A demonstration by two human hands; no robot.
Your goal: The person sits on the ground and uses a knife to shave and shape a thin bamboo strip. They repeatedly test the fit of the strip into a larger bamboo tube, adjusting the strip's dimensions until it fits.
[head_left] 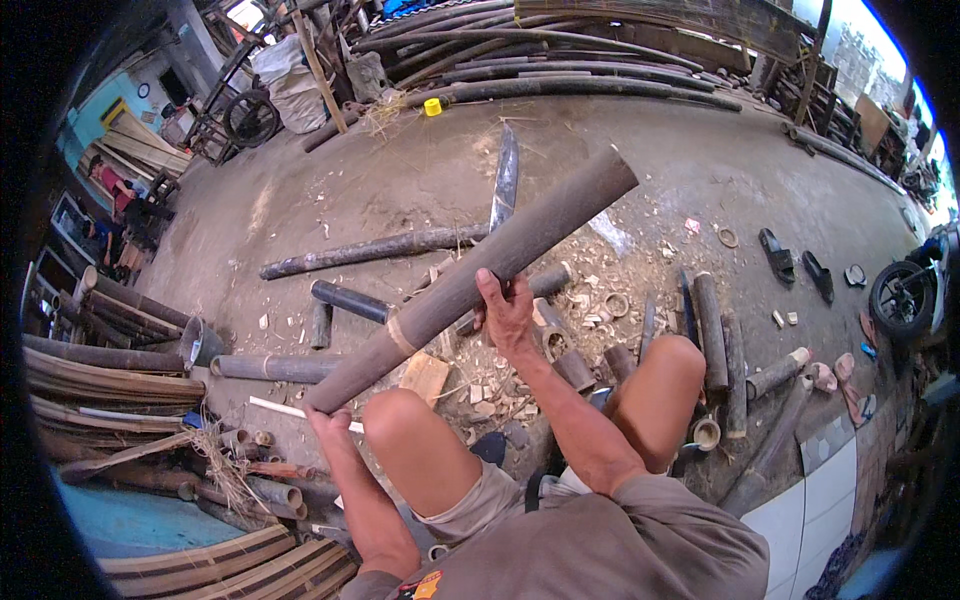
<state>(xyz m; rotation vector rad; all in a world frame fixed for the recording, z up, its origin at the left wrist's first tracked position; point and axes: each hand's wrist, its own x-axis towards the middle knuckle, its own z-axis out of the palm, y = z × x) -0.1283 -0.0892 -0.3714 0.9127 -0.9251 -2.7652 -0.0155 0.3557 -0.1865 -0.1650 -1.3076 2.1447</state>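
Note:
A thick brown bamboo pole [470,285] lies slantwise across my view, its lower end at the left and its far end raised to the right. A pale ring marks its joint. My left hand [332,424] grips the lower end, the fingers partly hidden beneath it. With the thumb along its side, my right hand [508,312] holds the middle from below. Beyond the pole a broad shiny blade [506,175] points away; its lower part is hidden. Between my knees, wood chips [490,385] and short bamboo pieces [573,368] cover the ground near a wooden block [425,377].
Bamboo poles [600,85] are stacked along the back. Split strips [110,385] and a bucket [202,340] stand at left, where people [120,190] are in the distance. Sandals [776,255] and a motorbike wheel [900,300] are at right. Cut lengths [710,330] lie by my right knee.

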